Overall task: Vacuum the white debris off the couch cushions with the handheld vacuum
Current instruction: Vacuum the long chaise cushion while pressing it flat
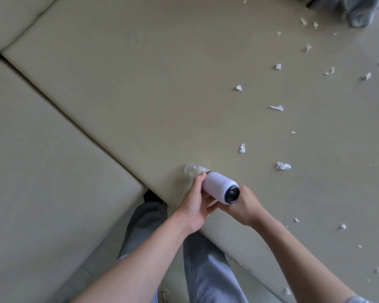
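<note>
Vacuum (219, 189): both your hands grip it, nozzle aimed upper left.
Debris (283, 165) lies right, nearer your right hand (245, 206) than left hand (195, 204).

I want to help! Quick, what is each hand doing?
Left hand: fingers curled round the handheld vacuum, holding it.
Right hand: grips the vacuum's dark end too.

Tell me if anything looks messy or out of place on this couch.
Yes. Torn white debris lies scattered over the right part of the couch cushion, away from the handheld vacuum, which the left hand and right hand hold near the cushion's front edge.
</note>
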Available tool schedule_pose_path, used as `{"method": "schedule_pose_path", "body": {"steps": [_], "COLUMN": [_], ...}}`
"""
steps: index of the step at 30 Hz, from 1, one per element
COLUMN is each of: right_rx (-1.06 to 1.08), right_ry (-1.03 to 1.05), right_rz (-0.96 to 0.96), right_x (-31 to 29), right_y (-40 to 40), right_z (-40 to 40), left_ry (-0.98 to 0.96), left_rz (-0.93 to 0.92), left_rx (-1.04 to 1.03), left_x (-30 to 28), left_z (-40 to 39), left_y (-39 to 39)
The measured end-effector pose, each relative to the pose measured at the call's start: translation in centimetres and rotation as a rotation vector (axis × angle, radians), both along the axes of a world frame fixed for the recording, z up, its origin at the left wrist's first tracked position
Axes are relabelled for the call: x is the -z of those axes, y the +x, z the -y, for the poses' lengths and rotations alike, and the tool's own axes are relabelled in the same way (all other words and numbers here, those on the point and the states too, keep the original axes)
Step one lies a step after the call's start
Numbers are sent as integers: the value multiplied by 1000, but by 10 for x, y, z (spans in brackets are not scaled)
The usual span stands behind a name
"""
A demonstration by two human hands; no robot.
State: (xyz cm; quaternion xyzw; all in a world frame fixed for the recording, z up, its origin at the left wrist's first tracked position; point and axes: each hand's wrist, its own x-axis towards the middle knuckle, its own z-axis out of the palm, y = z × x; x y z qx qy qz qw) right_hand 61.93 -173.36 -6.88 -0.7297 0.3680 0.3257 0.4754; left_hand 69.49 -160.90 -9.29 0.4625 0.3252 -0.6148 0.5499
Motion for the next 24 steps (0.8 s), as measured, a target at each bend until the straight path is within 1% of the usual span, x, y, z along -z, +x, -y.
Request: {"method": "schedule_pose_path", "body": {"steps": [5,9,15,19,24], "right_rx": [126,189,205,184,176], "right_ry": [18,60,68,109,74], "right_rz": [-62,-107,-111,-105,-67], "right_x": [-13,-19,-16,-8,3], "right_y": [-58,-81,-113,-126,-131], "right_z": [2,-5,-17,-31,-56], "left_ry": [38,83,79,91,116], "left_rz": [-84,-103,-109,-124,-90], "left_rx": [75,122,188,185,169], "left_x": [-17,-22,-22,-13,6], "left_z": [8,7,-2,-19,-39], "left_y": [-46,-71,-94,-107,-112]}}
